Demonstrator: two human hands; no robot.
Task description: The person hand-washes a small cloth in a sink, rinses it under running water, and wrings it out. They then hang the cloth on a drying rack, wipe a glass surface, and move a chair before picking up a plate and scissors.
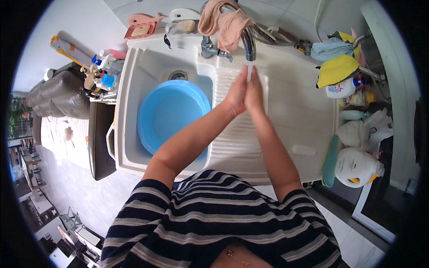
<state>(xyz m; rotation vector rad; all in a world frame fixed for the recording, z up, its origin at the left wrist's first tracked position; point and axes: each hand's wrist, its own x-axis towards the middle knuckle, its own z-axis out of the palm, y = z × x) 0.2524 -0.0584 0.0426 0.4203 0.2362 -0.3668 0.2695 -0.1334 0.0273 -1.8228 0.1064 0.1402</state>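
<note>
Water runs from the chrome faucet spout [249, 43] onto my two hands, which are pressed together palm to palm below it. My left hand [237, 90] and my right hand [254, 92] touch each other over the ribbed washboard [231, 140] of the white laundry sink. Whether anything small lies between the palms is hidden. Pink cloths [231, 28] hang over the faucet above the hands. Left of the hands, a light blue plastic basin [174, 110] sits in the sink bowl, beside the drain [178, 75].
Soap dishes [140, 30] stand at the back left, with pump bottles [109, 80] along the left side. Yellow and blue cloths [336, 71] hang at the right. A white detergent jug [355, 165] stands past the sink's right edge, and a small white block [304, 149] lies on the counter.
</note>
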